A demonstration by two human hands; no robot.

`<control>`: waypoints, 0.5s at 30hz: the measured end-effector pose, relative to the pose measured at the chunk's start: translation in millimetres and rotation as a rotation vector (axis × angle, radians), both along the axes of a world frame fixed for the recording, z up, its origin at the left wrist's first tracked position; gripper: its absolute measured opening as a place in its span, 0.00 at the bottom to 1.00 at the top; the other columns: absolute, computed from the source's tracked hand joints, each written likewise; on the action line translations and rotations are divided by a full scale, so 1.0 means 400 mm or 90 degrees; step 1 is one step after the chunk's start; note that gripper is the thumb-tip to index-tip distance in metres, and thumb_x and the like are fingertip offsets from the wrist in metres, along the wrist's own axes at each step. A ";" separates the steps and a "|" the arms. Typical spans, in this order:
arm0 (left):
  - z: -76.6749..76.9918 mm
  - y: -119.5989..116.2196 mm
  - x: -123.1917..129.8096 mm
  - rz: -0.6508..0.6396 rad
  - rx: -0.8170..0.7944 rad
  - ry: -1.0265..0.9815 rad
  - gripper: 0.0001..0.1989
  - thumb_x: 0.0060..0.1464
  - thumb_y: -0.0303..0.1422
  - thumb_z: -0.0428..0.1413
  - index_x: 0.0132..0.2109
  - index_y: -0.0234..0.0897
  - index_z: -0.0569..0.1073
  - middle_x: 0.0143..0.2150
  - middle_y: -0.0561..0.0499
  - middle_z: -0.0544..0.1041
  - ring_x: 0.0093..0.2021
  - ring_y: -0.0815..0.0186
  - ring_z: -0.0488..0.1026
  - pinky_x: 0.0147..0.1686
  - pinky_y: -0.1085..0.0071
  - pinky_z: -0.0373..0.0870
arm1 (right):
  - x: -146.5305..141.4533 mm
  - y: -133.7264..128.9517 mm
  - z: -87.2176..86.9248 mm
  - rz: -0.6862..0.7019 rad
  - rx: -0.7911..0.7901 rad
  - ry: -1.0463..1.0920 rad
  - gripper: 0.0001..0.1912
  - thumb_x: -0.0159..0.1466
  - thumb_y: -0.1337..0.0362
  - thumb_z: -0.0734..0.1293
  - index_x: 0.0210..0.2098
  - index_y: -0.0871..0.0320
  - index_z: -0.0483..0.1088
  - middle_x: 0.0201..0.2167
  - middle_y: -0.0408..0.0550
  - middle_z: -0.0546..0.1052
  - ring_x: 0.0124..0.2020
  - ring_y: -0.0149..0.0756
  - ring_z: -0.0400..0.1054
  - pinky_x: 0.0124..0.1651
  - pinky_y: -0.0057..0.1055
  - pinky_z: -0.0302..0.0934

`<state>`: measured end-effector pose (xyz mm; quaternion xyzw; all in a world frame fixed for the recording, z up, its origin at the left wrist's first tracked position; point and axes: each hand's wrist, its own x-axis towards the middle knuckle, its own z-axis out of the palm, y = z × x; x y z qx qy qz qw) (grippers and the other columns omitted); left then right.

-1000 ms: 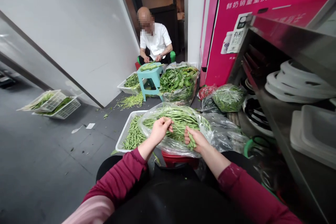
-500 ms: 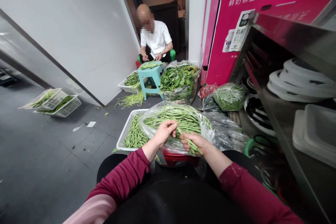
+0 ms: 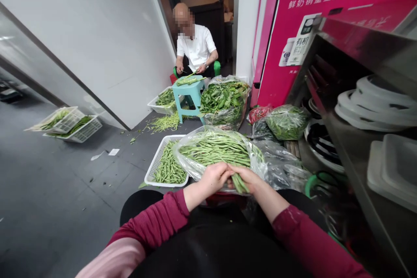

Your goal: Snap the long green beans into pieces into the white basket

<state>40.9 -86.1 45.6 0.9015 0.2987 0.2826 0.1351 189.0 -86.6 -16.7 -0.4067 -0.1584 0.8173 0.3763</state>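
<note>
A small bunch of green beans (image 3: pixel 240 183) is held in my right hand (image 3: pixel 246 177), its fingers wrapped round the pods. My left hand (image 3: pixel 213 177) meets it at the bunch's upper end, fingers pinched together; what lies between them is hidden. Just beyond both hands an open clear plastic bag (image 3: pixel 187 163) holds many long green beans (image 3: pixel 221 150). To its left a white basket (image 3: pixel 150 173) contains shorter bean pieces (image 3: pixel 169 167). Part of a red object (image 3: pixel 221 199) shows beneath the bag.
A person in white (image 3: pixel 197 47) sits behind a turquoise stool (image 3: pixel 187 91) with stalks on it. A bag of leafy greens (image 3: pixel 224 97) stands beside the stool. Two white baskets (image 3: pixel 86 132) are at the left on the floor. Metal shelving (image 3: pixel 352 152) lines the right.
My left hand has moved right and slightly down, and now touches my right hand. The view has shifted slightly. The seated person's hands have moved a little.
</note>
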 end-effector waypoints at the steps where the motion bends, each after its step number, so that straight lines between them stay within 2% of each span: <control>1: -0.015 0.009 -0.014 -0.004 0.021 0.038 0.14 0.58 0.34 0.44 0.28 0.34 0.66 0.23 0.51 0.69 0.25 0.71 0.66 0.26 0.76 0.62 | -0.002 -0.010 0.003 0.051 0.000 0.002 0.13 0.58 0.57 0.63 0.25 0.62 0.66 0.17 0.45 0.71 0.17 0.30 0.66 0.20 0.26 0.62; 3: -0.045 0.025 -0.044 -0.047 0.060 0.126 0.14 0.59 0.34 0.42 0.29 0.34 0.67 0.25 0.51 0.69 0.26 0.70 0.66 0.27 0.75 0.62 | -0.010 -0.030 0.008 0.113 0.011 0.013 0.11 0.57 0.58 0.64 0.28 0.62 0.66 0.19 0.44 0.72 0.16 0.29 0.65 0.18 0.25 0.60; 5: -0.069 0.035 -0.071 -0.112 0.079 0.217 0.12 0.58 0.33 0.42 0.31 0.34 0.67 0.27 0.50 0.69 0.28 0.70 0.66 0.28 0.74 0.62 | -0.018 -0.044 0.009 0.136 0.028 0.010 0.10 0.55 0.60 0.66 0.27 0.62 0.65 0.17 0.41 0.70 0.13 0.26 0.62 0.15 0.22 0.56; 7: -0.088 0.048 -0.091 -0.177 0.080 0.309 0.10 0.57 0.32 0.44 0.34 0.35 0.68 0.28 0.49 0.70 0.29 0.69 0.67 0.30 0.73 0.62 | -0.018 -0.048 0.007 0.135 0.033 -0.022 0.11 0.53 0.60 0.67 0.25 0.61 0.63 0.15 0.39 0.68 0.12 0.24 0.59 0.13 0.21 0.52; 9: -0.104 0.072 -0.104 -0.208 0.052 0.397 0.08 0.56 0.31 0.46 0.34 0.36 0.69 0.29 0.49 0.70 0.29 0.68 0.67 0.30 0.73 0.62 | -0.004 -0.041 0.005 0.087 0.038 -0.060 0.12 0.51 0.60 0.69 0.23 0.60 0.61 0.14 0.38 0.67 0.11 0.24 0.58 0.12 0.20 0.50; 11: -0.120 0.111 -0.107 -0.161 0.006 0.448 0.07 0.55 0.29 0.47 0.34 0.36 0.70 0.31 0.49 0.70 0.32 0.68 0.68 0.32 0.73 0.63 | 0.026 -0.024 0.004 -0.028 0.040 -0.087 0.12 0.50 0.62 0.70 0.22 0.59 0.61 0.13 0.38 0.67 0.11 0.24 0.58 0.12 0.20 0.51; 14: -0.147 0.175 -0.079 -0.007 -0.022 0.441 0.11 0.54 0.26 0.47 0.43 0.38 0.70 0.42 0.46 0.70 0.41 0.65 0.67 0.38 0.71 0.63 | 0.079 0.011 -0.001 -0.234 0.016 -0.104 0.08 0.51 0.65 0.69 0.23 0.60 0.64 0.14 0.40 0.68 0.13 0.25 0.61 0.16 0.21 0.58; 15: -0.157 0.192 -0.061 0.031 -0.021 0.438 0.13 0.53 0.26 0.47 0.46 0.38 0.68 0.45 0.45 0.68 0.44 0.63 0.66 0.40 0.70 0.63 | 0.092 0.021 -0.003 -0.270 0.011 -0.101 0.07 0.52 0.66 0.68 0.24 0.60 0.64 0.14 0.41 0.69 0.15 0.26 0.63 0.18 0.23 0.61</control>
